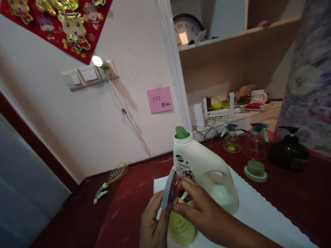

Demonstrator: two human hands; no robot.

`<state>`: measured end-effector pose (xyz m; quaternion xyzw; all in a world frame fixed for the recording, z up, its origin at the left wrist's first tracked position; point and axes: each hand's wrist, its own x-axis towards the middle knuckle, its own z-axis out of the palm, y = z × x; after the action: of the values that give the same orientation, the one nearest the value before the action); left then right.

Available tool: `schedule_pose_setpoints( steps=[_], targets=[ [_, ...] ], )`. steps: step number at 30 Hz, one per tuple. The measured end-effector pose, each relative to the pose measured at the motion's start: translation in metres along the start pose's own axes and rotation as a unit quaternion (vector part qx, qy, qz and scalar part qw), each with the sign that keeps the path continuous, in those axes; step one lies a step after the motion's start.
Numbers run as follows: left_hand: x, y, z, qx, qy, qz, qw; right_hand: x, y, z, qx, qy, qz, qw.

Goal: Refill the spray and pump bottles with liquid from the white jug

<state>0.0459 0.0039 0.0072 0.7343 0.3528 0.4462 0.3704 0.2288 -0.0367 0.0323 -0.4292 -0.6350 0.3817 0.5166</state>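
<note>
Both hands grip a green funnel (181, 225) at 6 o'clock: left hand (153, 224) pinches its grey tab (169, 187), right hand (199, 206) clasps the rim, touching the jug (204, 172) on the worktop (284, 203).

the detergent jug (204, 172) is cream white with a green spout and a small dark green label. just in front of it, a pale green ribbed funnel (181, 225) with a grey handle. under the jug, a white cloth (261, 210) on a dark red counter (297, 196). right of the jug, a pale green cap (255, 171), a yellow-tinted spray bottle (231, 139), a pink-tinted one (256, 143) with teal trigger, and a dark pump bottle (289, 150). left of it, a pink note (159, 99) on the off-white wall (103, 117), and a red poster (59, 24) with gold cartoon tigers.
</note>
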Motion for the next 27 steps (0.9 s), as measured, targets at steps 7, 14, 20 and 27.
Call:
schedule_pose_setpoints(
  steps=[7,14,20,27],
  targets=[
    [-0.001,0.000,0.000,0.014,0.015,0.012,1.000,0.002,-0.005,0.000,0.014,-0.015,-0.035,0.999],
    [-0.003,-0.005,0.004,-0.051,0.012,-0.005,0.999,-0.003,0.004,0.009,-0.081,0.043,-0.043,0.995],
    [-0.001,0.003,0.008,-0.057,0.001,0.005,0.998,-0.009,-0.032,-0.019,-0.373,0.076,-0.146,0.913],
    [0.001,0.008,0.009,-0.040,0.002,0.013,0.999,0.031,-0.066,-0.025,-0.508,-0.095,-0.185,0.836]
  ],
)
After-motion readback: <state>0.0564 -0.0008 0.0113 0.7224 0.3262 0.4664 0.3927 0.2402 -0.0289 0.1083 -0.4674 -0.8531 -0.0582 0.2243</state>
